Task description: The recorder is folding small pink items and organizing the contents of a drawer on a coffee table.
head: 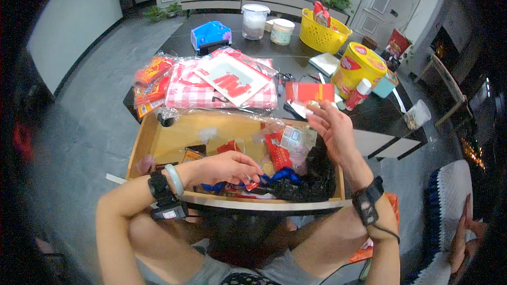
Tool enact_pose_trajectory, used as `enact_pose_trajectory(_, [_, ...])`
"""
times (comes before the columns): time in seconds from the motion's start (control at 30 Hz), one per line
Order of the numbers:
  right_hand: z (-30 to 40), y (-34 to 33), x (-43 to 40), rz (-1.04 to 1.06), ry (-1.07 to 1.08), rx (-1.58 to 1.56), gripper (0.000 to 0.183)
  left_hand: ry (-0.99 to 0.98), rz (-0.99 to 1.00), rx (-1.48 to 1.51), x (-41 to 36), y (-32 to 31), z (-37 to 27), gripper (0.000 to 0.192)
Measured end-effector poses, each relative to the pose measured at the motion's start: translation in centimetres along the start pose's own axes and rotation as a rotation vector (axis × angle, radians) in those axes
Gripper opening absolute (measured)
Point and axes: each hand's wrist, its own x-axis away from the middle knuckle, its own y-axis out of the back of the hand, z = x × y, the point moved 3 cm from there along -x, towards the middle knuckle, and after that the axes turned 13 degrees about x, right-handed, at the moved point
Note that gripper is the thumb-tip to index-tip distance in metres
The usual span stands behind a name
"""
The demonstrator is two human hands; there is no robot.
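Note:
My left hand (225, 168) is over the front part of an open wooden drawer (233, 122). Its fingertips pinch a small red wrapped item (252, 186), close above blue cloth (285, 175) and a black plastic bag (317, 176). My right hand (334, 128) is raised at the drawer's back right corner, blurred, with fingers apart and nothing clearly held. Just beyond its fingertips lies a red packet (311, 92) on the black table (293, 63). Inside the drawer are a red envelope-like packet (278, 152), an orange card (191, 156) and a pink item (146, 164).
Behind the drawer lie a pink checked cloth in clear plastic (182, 87) and orange packets (152, 75). Farther back stand a blue tissue pack (210, 35), clear canister (254, 23) and yellow basket (323, 33). A yellow tin (358, 69) and red spray bottle (357, 95) are right.

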Motion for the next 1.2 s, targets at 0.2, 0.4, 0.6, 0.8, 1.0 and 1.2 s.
enact_pose_trajectory(0.2, [-3.1, -0.7, 1.9, 0.314, -0.216, 0.165, 0.039, 0.026, -0.099, -0.141, 2.1, 1.6, -0.1, 0.028])
enact_pose_trajectory(0.4, [-3.2, -1.2, 6.4, 0.842, -0.258, 0.822, 0.027, -0.134, -0.545, -0.614, 3.9, 10.7, -2.3, 0.027])
enact_pose_trajectory(0.6, [-2.4, -2.4, 7.4, 0.79, -0.29, 0.878, 0.023, -0.207, -1.012, -0.724, 10.6, 19.5, 0.5, 0.029])
enact_pose_trajectory(0.8, [-3.6, -2.5, 6.5, 0.863, -0.295, 0.997, 0.023, 0.001, -0.536, -1.348, 11.9, 21.3, 4.8, 0.023])
enact_pose_trajectory(1.0, [-3.8, -3.2, 6.2, 0.883, -0.279, 1.051, 0.023, 0.306, -0.531, -1.225, 10.8, 21.8, 6.3, 0.038])
enact_pose_trajectory(1.2, [-4.0, -2.4, 6.2, 0.852, -0.244, 1.051, 0.023, 0.15, -0.432, -1.69, 10.1, 20.8, 6.8, 0.048])
